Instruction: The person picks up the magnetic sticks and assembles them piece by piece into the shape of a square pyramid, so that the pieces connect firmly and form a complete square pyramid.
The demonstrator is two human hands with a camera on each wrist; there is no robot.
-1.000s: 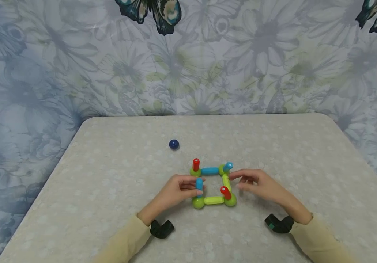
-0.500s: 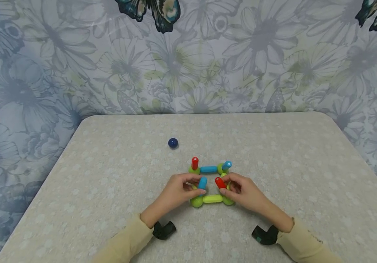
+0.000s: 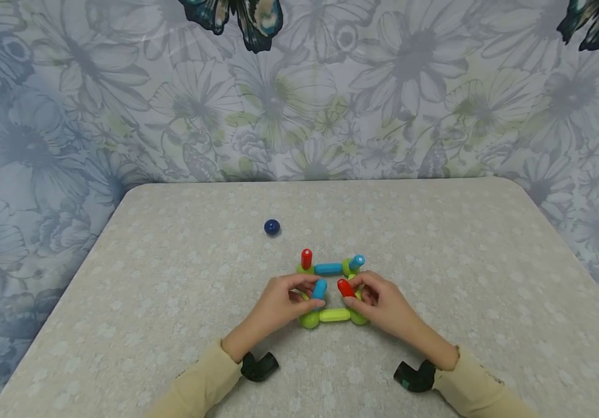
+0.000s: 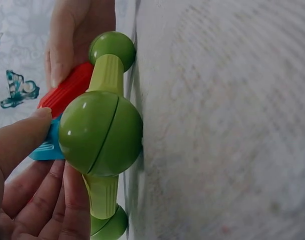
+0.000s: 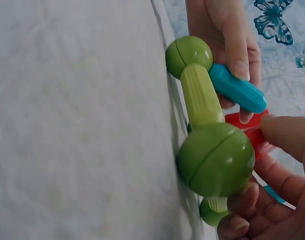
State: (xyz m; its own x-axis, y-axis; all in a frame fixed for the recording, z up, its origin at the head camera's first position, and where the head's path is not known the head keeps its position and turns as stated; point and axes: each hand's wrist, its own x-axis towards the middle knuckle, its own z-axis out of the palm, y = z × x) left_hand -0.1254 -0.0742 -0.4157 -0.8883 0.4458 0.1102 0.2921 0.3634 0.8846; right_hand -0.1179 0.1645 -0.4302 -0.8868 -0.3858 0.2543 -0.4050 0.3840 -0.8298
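Note:
A square frame of green balls and rods lies on the table. My left hand (image 3: pixel 280 302) pinches a blue rod (image 3: pixel 319 288) between thumb and fingers; the rod rises from the near left green ball (image 3: pixel 309 320). A red rod (image 3: pixel 345 287) on the near right green ball (image 5: pixel 216 160) is pinched by my right hand (image 3: pixel 383 302). Both rods lean inward, toward each other. A yellow-green rod (image 3: pixel 334 315) joins these two balls. At the far corners stand another red rod (image 3: pixel 307 258) and blue rod (image 3: pixel 357 262), with a flat blue rod (image 3: pixel 327 269) between. My fingers partly hide the frame's sides.
Beyond the frame, a loose dark blue ball (image 3: pixel 272 227) sits on the patterned tabletop (image 3: pixel 200 232). The table's far edge meets a floral backdrop (image 3: pixel 320 104). Dark wrist devices are worn below both hands, at the beige sleeves (image 3: pixel 200 374).
My right hand has moved left from beside the frame and now pinches the near red rod. The near blue rod, more upright before, leans right. My left hand keeps its hold.

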